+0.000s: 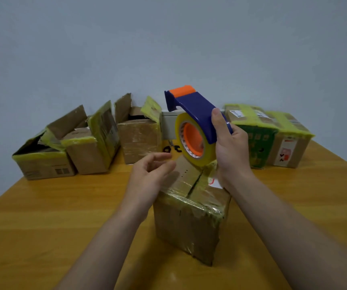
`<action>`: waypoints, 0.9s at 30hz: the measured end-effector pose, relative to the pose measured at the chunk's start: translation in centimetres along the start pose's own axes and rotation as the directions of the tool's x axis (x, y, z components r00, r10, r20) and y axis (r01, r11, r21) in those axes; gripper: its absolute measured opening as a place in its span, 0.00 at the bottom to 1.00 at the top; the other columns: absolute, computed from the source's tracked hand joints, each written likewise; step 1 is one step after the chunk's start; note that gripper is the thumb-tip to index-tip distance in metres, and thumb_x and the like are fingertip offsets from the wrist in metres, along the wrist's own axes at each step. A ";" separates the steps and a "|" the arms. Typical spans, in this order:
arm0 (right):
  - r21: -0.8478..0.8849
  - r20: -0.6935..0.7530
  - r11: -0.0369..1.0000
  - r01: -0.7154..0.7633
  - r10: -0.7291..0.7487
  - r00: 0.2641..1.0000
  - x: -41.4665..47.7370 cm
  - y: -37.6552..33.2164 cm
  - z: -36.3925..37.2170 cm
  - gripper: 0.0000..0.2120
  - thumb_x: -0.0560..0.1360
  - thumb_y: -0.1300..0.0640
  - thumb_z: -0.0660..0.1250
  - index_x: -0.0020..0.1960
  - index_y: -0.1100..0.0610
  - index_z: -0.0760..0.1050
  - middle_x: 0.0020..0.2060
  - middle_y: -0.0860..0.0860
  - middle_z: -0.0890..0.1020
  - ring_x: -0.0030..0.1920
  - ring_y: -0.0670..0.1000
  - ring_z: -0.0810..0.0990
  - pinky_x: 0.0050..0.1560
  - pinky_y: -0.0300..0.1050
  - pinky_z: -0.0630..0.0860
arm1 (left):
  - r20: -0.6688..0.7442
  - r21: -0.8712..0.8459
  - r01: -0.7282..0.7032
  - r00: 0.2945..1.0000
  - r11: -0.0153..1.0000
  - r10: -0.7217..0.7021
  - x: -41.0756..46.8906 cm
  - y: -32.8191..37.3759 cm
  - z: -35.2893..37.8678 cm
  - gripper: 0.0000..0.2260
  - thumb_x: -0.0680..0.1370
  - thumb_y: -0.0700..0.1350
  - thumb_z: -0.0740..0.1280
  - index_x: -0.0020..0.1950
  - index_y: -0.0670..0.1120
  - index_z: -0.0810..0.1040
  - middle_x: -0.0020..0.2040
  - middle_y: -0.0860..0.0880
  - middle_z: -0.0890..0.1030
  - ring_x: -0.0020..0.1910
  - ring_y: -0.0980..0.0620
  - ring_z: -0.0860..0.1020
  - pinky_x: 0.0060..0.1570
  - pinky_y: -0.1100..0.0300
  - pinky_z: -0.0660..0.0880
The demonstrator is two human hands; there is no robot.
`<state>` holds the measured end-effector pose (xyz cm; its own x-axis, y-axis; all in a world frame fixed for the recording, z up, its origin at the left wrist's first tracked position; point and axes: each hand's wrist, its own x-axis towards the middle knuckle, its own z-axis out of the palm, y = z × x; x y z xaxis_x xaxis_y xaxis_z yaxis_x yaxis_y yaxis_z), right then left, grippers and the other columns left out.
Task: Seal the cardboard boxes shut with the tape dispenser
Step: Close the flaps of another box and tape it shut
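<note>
A cardboard box (189, 222) wrapped in yellowish tape stands on the wooden table (43, 216) in front of me, its top flaps lying closed with a seam between them. My right hand (231, 147) grips the blue tape dispenser (197, 114) by its body and holds it raised above the box's far edge. Its yellow tape roll (191, 141) with an orange core faces me. My left hand (149, 174) hovers over the box's left side with fingers loosely curled, holding nothing.
Three open boxes (91, 143) with raised flaps stand at the back left. Two taped-shut boxes (273, 135) stand at the back right. A white object (168, 126) sits against the wall behind the dispenser.
</note>
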<state>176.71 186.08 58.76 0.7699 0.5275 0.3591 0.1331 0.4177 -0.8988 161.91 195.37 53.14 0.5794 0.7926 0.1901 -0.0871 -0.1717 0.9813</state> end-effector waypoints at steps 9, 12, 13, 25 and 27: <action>0.022 0.022 0.999 0.031 -0.032 0.999 -0.2 -0.6 -0.3 0.22 0.72 0.33 0.66 0.52 0.50 0.83 0.44 0.45 0.88 0.45 0.43 0.86 0.41 0.34 0.79 | -0.162 0.222 -0.405 0.882 0.887 0.443 1.5 -1.6 1.8 0.19 0.85 0.46 0.60 0.42 0.47 0.88 0.41 0.54 0.86 0.45 0.55 0.83 0.46 0.61 0.76; -0.008 0.005 0.998 0.059 -0.059 0.998 -0.5 -0.3 -0.7 0.22 0.74 0.33 0.65 0.54 0.49 0.82 0.43 0.43 0.88 0.44 0.41 0.86 0.37 0.30 0.78 | -0.168 0.370 -0.494 0.798 0.787 0.579 2.7 -1.4 1.2 0.21 0.86 0.44 0.60 0.39 0.45 0.86 0.39 0.52 0.84 0.42 0.53 0.82 0.42 0.51 0.77; -0.021 -0.022 0.998 0.061 -0.062 0.998 -0.5 0.0 -0.8 0.22 0.74 0.33 0.65 0.55 0.50 0.82 0.43 0.43 0.88 0.44 0.41 0.86 0.36 0.30 0.78 | -0.168 0.401 -0.528 0.761 0.749 0.627 2.8 -1.2 1.1 0.21 0.86 0.44 0.60 0.37 0.45 0.84 0.38 0.52 0.82 0.40 0.53 0.81 0.40 0.51 0.76; -0.015 -0.174 1.000 -0.006 0.003 0.985 0.2 1.3 -0.5 0.28 0.75 0.32 0.66 0.60 0.54 0.82 0.44 0.46 0.88 0.44 0.42 0.86 0.36 0.31 0.78 | -0.124 0.304 -0.709 0.632 0.636 0.765 2.3 -1.8 3.7 0.25 0.85 0.43 0.55 0.27 0.37 0.69 0.25 0.43 0.68 0.25 0.46 0.67 0.26 0.46 0.63; -0.016 -0.175 1.000 -0.014 0.011 0.985 0.1 1.0 -0.5 0.30 0.72 0.30 0.65 0.59 0.53 0.82 0.44 0.45 0.88 0.45 0.42 0.87 0.36 0.32 0.78 | -0.065 0.351 -0.740 0.591 0.573 0.804 2.2 -1.6 3.2 0.24 0.84 0.41 0.55 0.28 0.37 0.69 0.27 0.44 0.68 0.27 0.46 0.68 0.26 0.47 0.63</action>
<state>177.24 186.24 57.78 0.8685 0.3945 0.3001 0.1325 0.3987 -0.9075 165.86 195.52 51.88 0.2200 0.3685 0.9032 -0.1941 -0.8908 0.4108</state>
